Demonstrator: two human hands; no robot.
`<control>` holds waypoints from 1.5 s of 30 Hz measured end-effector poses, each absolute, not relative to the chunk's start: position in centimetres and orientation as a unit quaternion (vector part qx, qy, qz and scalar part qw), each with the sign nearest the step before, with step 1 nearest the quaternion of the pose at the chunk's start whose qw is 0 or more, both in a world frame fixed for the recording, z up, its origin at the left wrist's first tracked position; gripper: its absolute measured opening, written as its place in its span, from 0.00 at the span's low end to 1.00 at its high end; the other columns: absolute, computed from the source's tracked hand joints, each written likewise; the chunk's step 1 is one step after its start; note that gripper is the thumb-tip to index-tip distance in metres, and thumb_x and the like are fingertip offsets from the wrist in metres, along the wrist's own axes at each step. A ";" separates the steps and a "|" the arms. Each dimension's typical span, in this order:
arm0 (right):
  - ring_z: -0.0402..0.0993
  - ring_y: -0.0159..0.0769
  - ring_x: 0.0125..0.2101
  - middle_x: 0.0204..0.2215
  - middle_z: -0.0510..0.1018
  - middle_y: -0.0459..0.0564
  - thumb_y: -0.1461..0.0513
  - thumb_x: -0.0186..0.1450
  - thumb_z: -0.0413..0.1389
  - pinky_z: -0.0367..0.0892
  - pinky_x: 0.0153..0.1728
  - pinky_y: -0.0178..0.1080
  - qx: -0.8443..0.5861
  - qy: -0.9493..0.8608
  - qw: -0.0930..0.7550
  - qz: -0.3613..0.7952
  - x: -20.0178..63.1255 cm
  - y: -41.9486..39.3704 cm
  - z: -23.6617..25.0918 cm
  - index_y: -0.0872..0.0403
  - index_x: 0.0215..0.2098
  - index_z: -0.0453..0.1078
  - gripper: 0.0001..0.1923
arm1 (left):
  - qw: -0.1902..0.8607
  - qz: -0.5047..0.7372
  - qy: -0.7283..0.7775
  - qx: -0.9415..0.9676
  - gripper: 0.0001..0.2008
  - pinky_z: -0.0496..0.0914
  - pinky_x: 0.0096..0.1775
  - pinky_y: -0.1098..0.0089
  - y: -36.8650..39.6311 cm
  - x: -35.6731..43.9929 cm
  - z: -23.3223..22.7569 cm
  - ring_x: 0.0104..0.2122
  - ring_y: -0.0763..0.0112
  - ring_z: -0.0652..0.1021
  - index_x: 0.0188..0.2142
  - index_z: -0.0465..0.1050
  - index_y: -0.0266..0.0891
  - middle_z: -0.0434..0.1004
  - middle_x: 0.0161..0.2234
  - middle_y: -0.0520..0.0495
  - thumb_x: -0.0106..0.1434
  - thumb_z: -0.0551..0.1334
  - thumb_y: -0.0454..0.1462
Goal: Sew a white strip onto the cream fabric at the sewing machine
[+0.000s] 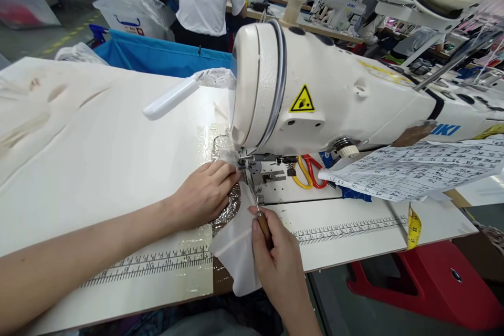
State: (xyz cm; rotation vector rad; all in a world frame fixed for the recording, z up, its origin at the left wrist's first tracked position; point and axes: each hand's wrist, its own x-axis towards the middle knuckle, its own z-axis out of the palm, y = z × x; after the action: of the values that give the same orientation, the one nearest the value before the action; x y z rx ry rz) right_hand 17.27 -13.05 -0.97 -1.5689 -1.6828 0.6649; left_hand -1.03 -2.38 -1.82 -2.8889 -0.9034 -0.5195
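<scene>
Both hands work at the needle of the sewing machine (334,100): the left hand (207,191) pinches white fabric (236,252) under the presser foot (247,168), while the right hand (275,257) grips a wooden-handled awl (258,210) (tip beside the needle). A slip could jab fingertips or snag cloth on the counter (98,168).

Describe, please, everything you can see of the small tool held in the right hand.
The tool is a slim metal shaft with a brown, wood-like handle. The right hand grips the handle, thumb on top, over the white fabric. It slants up and left, its tip reaching the presser foot area of the sewing machine, beside the left hand.
</scene>
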 end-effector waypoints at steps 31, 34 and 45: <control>0.83 0.42 0.36 0.39 0.84 0.52 0.55 0.74 0.48 0.73 0.32 0.37 -0.608 -0.687 0.362 0.164 15.9 -16.8 -0.3 0.49 0.51 0.71 0.14 | -0.099 -0.222 -0.421 -0.874 0.09 0.74 0.39 0.64 0.0 0.9 -2.2 0.39 0.62 0.75 0.36 0.76 0.33 0.77 0.38 0.41 0.68 0.57 0.32; 0.83 0.42 0.33 0.33 0.84 0.51 0.53 0.75 0.45 0.72 0.27 0.35 -0.637 -0.667 0.342 0.180 17.5 -15.2 -0.9 0.54 0.53 0.68 0.18 | -0.174 -0.252 -0.408 -0.860 0.09 0.74 0.40 0.65 1.1 -0.3 -2.8 0.41 0.64 0.77 0.37 0.77 0.36 0.78 0.39 0.45 0.68 0.58 0.33; 0.83 0.40 0.31 0.39 0.84 0.57 0.65 0.71 0.43 0.72 0.26 0.36 -0.612 -0.719 0.329 0.007 16.9 -10.8 -2.5 0.61 0.48 0.73 0.18 | -0.271 -0.296 -0.383 -0.832 0.15 0.72 0.38 0.69 2.1 -1.0 -2.4 0.37 0.66 0.78 0.35 0.78 0.42 0.79 0.36 0.48 0.68 0.56 0.46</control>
State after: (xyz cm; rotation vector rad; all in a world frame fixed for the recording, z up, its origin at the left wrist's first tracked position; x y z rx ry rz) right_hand 16.90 -10.81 -2.53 -1.6023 -1.8819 0.0187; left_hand -1.04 2.07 -2.43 -3.1896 -1.4679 -1.1348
